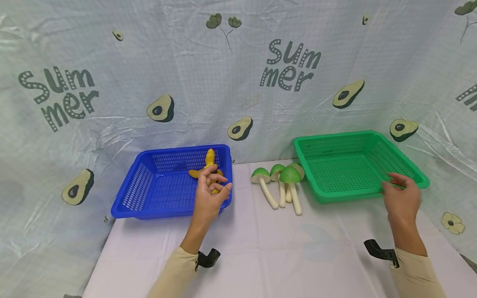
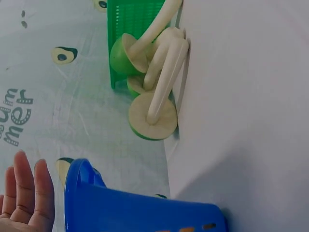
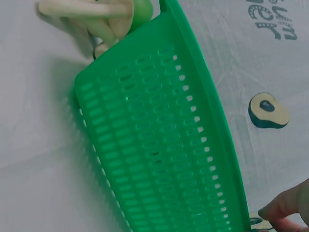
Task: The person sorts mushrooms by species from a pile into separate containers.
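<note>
My left hand [image 1: 211,192] hovers over the right end of the blue basket [image 1: 128,186], its fingers loosely bent and holding nothing. Beneath and behind it lie yellow bananas [image 1: 210,157], partly covered by the hand. In the left wrist view the fingers [image 2: 43,193] stand beside the blue rim. My right hand [image 1: 402,198] is at the front right corner of the green basket [image 1: 344,196], fingers slightly bent with nothing seen between them. The right wrist view shows a thumb [image 3: 287,203] near the green rim; contact cannot be made out. No items show inside the green basket.
Several mushrooms with green caps [image 1: 290,175] and pale stems lie on the white-covered table [image 1: 261,265] between the baskets, close to the green one. A printed cloth [image 1: 208,74] hangs behind the table.
</note>
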The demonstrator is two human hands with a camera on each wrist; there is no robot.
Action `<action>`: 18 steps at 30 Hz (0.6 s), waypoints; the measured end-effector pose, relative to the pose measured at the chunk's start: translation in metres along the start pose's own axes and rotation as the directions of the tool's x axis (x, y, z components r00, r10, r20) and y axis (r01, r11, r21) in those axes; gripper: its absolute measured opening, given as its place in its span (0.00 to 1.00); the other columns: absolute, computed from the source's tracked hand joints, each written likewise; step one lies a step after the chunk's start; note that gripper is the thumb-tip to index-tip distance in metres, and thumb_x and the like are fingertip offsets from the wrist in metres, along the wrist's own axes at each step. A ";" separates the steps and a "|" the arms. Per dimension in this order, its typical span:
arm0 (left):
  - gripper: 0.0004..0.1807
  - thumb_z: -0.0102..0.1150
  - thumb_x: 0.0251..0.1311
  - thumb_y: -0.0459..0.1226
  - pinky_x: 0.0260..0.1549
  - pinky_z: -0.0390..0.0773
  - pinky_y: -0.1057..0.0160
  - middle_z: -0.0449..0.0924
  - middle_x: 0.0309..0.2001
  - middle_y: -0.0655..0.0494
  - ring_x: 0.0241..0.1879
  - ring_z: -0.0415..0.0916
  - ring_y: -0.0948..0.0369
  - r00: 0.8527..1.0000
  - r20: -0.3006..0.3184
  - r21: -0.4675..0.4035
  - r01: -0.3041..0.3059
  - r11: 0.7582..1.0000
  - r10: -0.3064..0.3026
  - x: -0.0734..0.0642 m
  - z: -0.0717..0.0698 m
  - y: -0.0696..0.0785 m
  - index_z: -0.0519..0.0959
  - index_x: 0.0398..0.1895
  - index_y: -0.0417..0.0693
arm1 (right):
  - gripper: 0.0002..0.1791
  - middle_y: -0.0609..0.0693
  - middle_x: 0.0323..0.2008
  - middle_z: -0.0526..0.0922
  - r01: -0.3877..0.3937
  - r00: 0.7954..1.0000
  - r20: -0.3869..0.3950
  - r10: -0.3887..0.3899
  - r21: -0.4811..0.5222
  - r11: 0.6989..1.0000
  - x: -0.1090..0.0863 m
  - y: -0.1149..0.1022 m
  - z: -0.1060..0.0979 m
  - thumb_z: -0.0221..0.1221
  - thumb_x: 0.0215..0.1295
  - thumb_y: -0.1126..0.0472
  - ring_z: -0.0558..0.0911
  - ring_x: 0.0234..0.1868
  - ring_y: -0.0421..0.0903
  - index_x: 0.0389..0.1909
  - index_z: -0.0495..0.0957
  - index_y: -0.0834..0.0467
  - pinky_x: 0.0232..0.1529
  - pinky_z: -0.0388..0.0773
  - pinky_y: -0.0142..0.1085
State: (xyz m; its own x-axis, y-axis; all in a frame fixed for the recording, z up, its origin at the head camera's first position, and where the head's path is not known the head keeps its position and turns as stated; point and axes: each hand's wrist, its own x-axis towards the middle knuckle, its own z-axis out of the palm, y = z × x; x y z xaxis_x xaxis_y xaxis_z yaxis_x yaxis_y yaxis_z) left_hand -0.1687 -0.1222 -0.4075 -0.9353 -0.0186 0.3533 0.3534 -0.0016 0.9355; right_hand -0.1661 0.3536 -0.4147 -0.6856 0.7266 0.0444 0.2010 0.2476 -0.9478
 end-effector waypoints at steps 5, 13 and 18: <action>0.36 0.67 0.62 0.28 0.32 0.84 0.70 0.76 0.48 0.44 0.33 0.77 0.58 1.000 0.017 0.031 0.012 0.999 -0.012 -0.004 0.008 -0.003 0.62 0.70 0.49 | 0.27 0.33 0.52 0.66 -0.072 0.997 -0.045 0.067 -0.118 0.990 0.003 0.009 -0.008 0.57 0.71 0.62 0.67 0.36 0.24 0.71 0.70 0.51 0.30 0.68 0.18; 0.35 0.68 0.64 0.34 0.35 0.86 0.67 0.76 0.48 0.46 0.35 0.79 0.55 0.998 0.063 0.057 0.024 0.998 -0.028 -0.008 0.022 -0.007 0.61 0.71 0.48 | 0.39 0.46 0.69 0.51 -0.228 0.974 0.035 0.226 0.162 0.960 0.004 0.011 -0.017 0.56 0.72 0.66 0.69 0.38 0.30 0.78 0.50 0.48 0.34 0.77 0.15; 0.34 0.68 0.64 0.35 0.34 0.84 0.68 0.76 0.48 0.48 0.37 0.79 0.54 0.995 0.088 0.062 0.039 0.997 -0.045 -0.010 0.033 -0.010 0.63 0.70 0.55 | 0.41 0.43 0.47 0.65 -0.256 0.966 0.076 0.247 0.402 0.879 0.006 0.019 -0.013 0.56 0.71 0.68 0.77 0.34 0.33 0.77 0.46 0.49 0.31 0.82 0.20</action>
State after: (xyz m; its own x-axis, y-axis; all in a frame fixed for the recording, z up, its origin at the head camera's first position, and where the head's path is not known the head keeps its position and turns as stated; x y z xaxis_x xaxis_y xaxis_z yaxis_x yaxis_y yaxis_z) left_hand -0.1632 -0.0891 -0.4203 -0.9480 0.0700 0.3104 0.3146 0.0599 0.9473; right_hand -0.1572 0.3710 -0.4280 -0.6659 0.7144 -0.2149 0.0710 -0.2261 -0.9715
